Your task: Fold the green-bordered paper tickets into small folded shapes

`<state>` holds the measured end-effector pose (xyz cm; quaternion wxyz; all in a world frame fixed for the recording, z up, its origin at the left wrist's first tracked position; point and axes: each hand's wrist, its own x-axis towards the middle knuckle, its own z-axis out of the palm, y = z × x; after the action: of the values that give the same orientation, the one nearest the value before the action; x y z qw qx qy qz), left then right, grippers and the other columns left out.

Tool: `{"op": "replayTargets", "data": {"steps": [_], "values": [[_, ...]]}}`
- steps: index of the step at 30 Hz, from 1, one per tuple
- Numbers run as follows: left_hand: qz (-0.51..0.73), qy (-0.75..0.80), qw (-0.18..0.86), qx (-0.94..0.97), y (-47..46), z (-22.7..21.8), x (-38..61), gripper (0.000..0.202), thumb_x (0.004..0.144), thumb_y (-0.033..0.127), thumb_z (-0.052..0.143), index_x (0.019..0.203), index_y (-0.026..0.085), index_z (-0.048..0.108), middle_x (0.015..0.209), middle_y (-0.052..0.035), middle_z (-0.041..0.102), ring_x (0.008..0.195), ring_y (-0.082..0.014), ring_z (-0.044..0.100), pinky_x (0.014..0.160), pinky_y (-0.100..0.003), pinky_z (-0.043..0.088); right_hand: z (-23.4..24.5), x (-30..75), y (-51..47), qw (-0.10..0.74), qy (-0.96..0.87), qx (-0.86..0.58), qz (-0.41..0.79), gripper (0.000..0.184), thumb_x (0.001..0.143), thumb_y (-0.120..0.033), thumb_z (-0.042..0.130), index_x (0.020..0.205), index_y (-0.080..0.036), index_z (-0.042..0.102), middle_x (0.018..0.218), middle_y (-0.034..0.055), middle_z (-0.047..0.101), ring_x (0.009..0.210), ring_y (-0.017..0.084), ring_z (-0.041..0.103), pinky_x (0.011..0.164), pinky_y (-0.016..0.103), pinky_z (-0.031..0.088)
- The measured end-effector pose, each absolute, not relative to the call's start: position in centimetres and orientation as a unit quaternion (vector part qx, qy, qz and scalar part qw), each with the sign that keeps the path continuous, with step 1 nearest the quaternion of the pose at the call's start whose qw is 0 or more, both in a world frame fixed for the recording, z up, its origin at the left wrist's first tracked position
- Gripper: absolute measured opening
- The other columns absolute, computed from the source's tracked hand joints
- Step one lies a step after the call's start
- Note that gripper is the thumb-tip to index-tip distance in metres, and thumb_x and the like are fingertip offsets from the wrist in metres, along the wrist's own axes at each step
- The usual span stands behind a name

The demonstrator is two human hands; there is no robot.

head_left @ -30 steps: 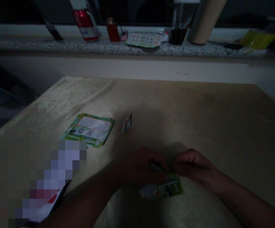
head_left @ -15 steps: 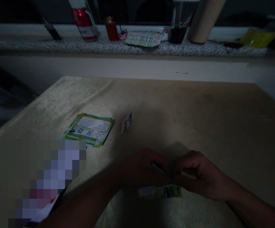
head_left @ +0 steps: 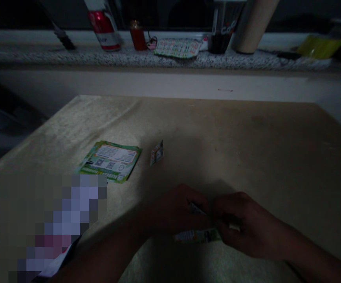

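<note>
Low in the middle of the view, my left hand [head_left: 180,210] is closed on a folded green-and-white printed paper [head_left: 198,236]. The paper's lower strip shows beneath my fingers, and a pale folded corner pokes up between them. My right hand [head_left: 244,220] pinches at the paper's right end, its fingertips close to those of my left hand. My fingers hide most of the paper. Beyond them, to the left, stands a small folded paper piece [head_left: 157,152]. Beside it lies a stack of green printed papers [head_left: 111,159].
The pale table [head_left: 247,137] meets a wall below a speckled windowsill [head_left: 85,59]. Along the sill are a red-and-white can [head_left: 103,31], a small red bottle [head_left: 138,37], a crumpled packet [head_left: 176,47], a cup of dark liquid [head_left: 222,35] and a tan cylinder [head_left: 254,27].
My right hand has shifted slightly down and turned, its fingers curling more. The paper's lower strip has moved a little and shows slightly less. My left hand stays nearly in place.
</note>
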<state>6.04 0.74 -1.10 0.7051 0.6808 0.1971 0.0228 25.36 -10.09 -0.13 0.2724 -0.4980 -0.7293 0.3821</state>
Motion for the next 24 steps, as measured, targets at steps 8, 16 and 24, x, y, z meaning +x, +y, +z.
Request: {"op": "replayTargets", "data": {"steps": [8,16,24], "values": [[0.043,0.188,0.747,0.637,0.8,-0.8,6.2,0.013,0.077,0.027,0.075,0.078,0.014,0.075,0.065,0.0028,0.062,0.06,-0.0091,0.053,0.059,-0.02,0.041,-0.1,25.6,-10.1,0.247,-0.77,-0.468,0.356,0.016,0.082,-0.007,0.052,0.074,-0.02,0.047,0.061,-0.0074,0.04,0.053,0.007,0.037,0.053,0.025,0.026],[0.026,0.211,0.736,0.643,1.1,-0.5,6.1,0.014,0.076,0.028,0.076,0.077,0.014,0.075,0.064,0.0037,0.06,0.058,-0.0087,0.051,0.058,-0.02,0.04,-0.3,25.8,-9.9,0.24,-0.768,-0.463,0.372,0.022,0.09,-0.01,0.048,0.072,-0.021,0.041,0.06,-0.0083,0.033,0.049,0.006,0.033,0.05,0.025,0.024],[0.086,0.242,0.672,0.694,1.8,-0.8,5.9,0.039,0.084,0.04,0.072,0.114,0.017,0.064,0.083,-0.0001,0.064,0.071,-0.0138,0.058,0.061,-0.023,0.044,-1.0,27.0,-9.4,0.241,-0.775,-0.503,0.299,0.027,0.098,-0.019,0.047,0.071,-0.02,0.043,0.061,-0.0055,0.04,0.055,0.01,0.043,0.054,0.025,0.03]]}}
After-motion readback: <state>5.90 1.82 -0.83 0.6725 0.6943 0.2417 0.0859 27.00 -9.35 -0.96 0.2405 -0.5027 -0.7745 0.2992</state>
